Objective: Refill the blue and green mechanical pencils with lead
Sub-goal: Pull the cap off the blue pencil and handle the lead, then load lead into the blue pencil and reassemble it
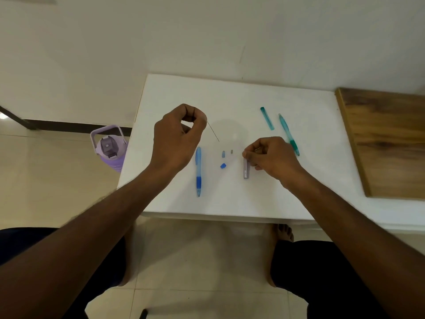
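At centre frame, a person's left hand (pixel 181 130) pinches a hair-thin, brittle lead (pixel 213 132) that wants a light grip near its end, while the right hand (pixel 268 155) grips the lead case (pixel 246 169) between the blue pencil (pixel 198 171) and green pencil (pixel 288 134) lying on the table (pixel 230 199).

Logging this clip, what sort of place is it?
Probably a room at home: a small white table against a plain wall, tiled floor with a purple water bottle, the person barefoot.
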